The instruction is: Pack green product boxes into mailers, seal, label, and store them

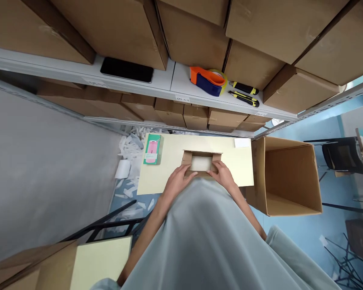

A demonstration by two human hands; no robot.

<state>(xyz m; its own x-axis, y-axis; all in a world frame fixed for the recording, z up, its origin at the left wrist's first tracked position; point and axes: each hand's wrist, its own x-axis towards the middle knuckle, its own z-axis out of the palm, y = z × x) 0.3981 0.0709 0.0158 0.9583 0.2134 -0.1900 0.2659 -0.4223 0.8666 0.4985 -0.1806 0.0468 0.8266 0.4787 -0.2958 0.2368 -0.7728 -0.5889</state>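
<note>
A small brown cardboard box (202, 153) lies on the pale yellow table (169, 183), close to the person's body, with white showing inside it. My left hand (181, 178) grips the box's left side, thumb at the near edge and fingers on the side flap. On the opposite side my right hand (221, 173) holds the box the same way, its thumb at the near edge. A green box with a pink picture (152, 150) stands at the table's left end. At the table's back right lies a white paper (242, 143).
A large open carton (290, 177) stands right of the table. Above the table, a shelf (181, 90) bears brown boxes, a black phone (126, 69), an orange and blue tape dispenser (208, 80) and cutters (244, 98). Black metal legs (117, 221) are at the lower left.
</note>
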